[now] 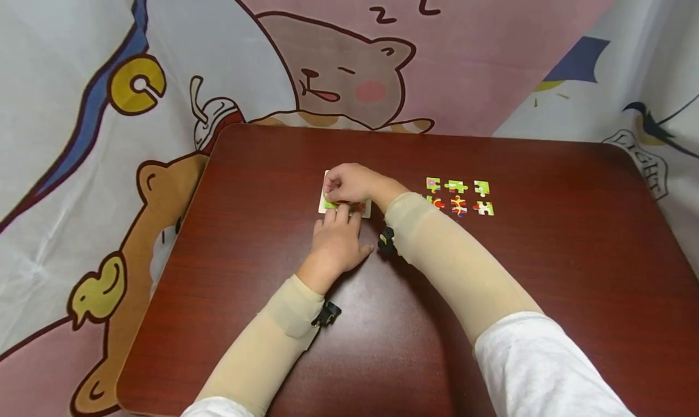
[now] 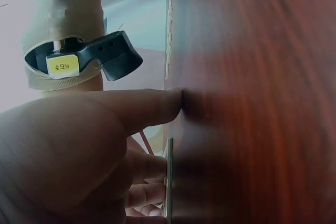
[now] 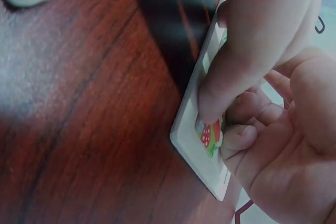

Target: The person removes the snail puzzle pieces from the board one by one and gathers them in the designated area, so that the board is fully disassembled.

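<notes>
A small white-edged puzzle board (image 1: 322,209) lies on the table, mostly covered by both hands. My left hand (image 1: 337,238) presses on its near edge with extended fingers, thumb spread out onto the tabletop. From the far side my right hand (image 1: 354,183) bends over the board, fingers curled, thumb and index pinching at a green puzzle piece (image 1: 330,204); the fingers hide most of it. In the right wrist view, a printed patch with a red spotted mushroom (image 3: 207,136) shows on the board beneath a left fingertip, with curled right fingers (image 3: 244,135) beside it.
To the right of the board, several loose puzzle pieces (image 1: 456,187) lie in two rows, partly behind the right forearm. The dark red wooden table (image 1: 568,271) stands against a cartoon-printed curtain (image 1: 469,59). Each wrist wears a strapped black camera (image 1: 326,314).
</notes>
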Demonstrator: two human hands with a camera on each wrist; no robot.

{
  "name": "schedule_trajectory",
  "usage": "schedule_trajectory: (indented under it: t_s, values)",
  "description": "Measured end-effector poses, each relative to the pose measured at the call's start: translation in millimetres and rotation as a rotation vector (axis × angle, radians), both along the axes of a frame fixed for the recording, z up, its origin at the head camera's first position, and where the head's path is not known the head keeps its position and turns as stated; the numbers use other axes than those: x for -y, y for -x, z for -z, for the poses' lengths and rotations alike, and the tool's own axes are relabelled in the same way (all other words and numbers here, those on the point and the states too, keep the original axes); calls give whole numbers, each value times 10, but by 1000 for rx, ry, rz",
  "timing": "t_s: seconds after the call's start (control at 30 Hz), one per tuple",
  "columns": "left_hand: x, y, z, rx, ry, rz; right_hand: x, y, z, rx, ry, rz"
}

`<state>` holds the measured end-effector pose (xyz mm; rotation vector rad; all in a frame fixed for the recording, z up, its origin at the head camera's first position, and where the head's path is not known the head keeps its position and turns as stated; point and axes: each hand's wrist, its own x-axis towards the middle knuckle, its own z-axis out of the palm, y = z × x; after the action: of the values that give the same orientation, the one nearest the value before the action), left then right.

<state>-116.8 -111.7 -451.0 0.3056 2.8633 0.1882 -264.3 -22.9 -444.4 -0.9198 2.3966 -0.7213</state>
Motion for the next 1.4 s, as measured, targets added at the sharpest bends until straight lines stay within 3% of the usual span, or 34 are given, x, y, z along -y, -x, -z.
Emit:
schedule_trajectory:
  t_s: [0.27, 0.73, 1.0, 1.4]
  values:
    - [-7, 13, -60, 17, 23, -6, 7, -2, -59, 7, -5, 4]
    - [-25, 7, -63, 13, 2, 4, -33, -6, -76, -39, 3, -3]
    - [-14, 14, -56, -2, -19, 10, 34, -68, -226, -41, 81, -11]
    - [11, 8, -3, 11, -7, -5, -126, -46, -274, -24, 38, 17]
